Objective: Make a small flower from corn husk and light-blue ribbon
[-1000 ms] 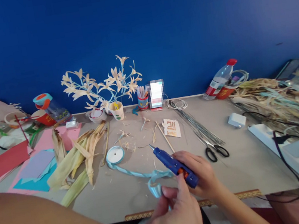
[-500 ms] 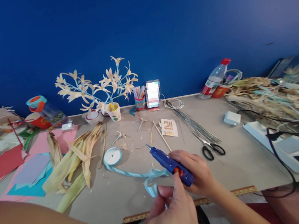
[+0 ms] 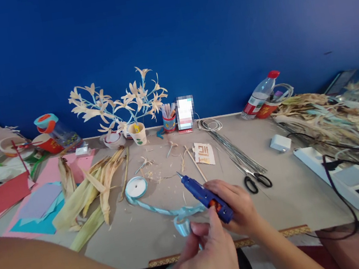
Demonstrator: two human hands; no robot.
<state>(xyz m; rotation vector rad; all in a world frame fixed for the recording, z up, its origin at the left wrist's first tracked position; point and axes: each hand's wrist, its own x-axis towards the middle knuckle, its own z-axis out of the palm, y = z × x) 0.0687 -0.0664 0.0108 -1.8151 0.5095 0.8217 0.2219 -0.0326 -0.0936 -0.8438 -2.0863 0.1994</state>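
My left hand (image 3: 207, 257) pinches the end of a light blue ribbon (image 3: 182, 226) near the table's front edge, its index finger extended up against the glue gun. Closed around the blue glue gun (image 3: 202, 194) is my right hand (image 3: 236, 205); the gun's nozzle points up and to the left. From the left hand the ribbon runs left to its white spool (image 3: 136, 187), which lies flat on the table. Whatever else sits between my left fingertips is hidden.
Corn husks (image 3: 96, 193) and coloured paper (image 3: 40, 202) lie left. Husk flowers stand in a paper cup (image 3: 137, 134). Wires (image 3: 237, 152), scissors (image 3: 257, 181), a bottle (image 3: 260, 94) and a power strip (image 3: 336, 178) with cables are right. A phone (image 3: 185, 113) stands at the back.
Both hands hold almost the same pose. The whole view has shifted slightly, with the table items appearing a little further right.
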